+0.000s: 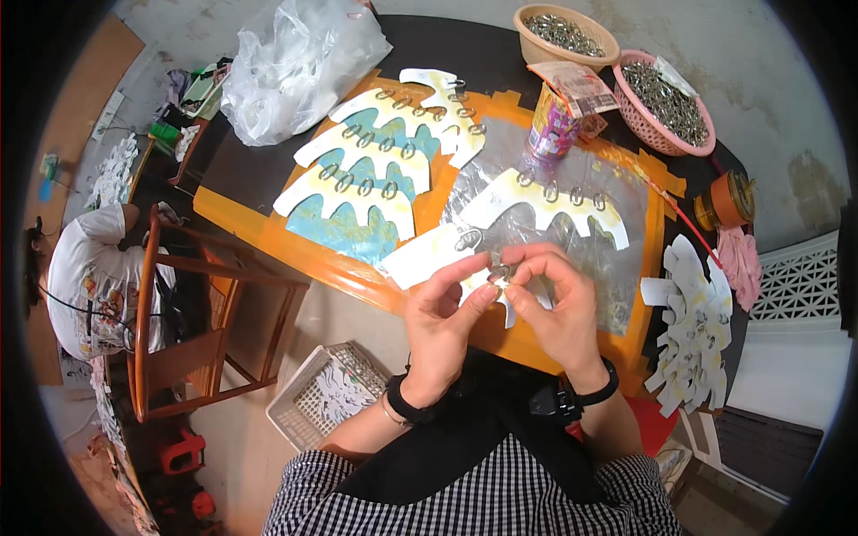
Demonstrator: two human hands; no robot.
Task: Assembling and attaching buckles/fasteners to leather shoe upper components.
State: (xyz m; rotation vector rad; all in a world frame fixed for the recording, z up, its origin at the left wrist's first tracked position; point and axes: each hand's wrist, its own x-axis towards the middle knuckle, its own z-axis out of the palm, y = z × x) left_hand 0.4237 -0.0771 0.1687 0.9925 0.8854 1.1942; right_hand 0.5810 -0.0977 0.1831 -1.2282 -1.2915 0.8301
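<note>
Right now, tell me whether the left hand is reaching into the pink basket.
No: the left hand and the right hand meet at a small metal piece, well short of the pink basket.

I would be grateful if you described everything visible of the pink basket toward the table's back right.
The pink basket is round, apparently plastic, with openwork walls. It stands upright near the dark table's edge, heaped with small shiny metal pieces; a white scrap lies over them by the rim. It sits close beside the beige basket; whether they touch is hard to tell. Neither the left hand nor the right hand touches it.
</note>
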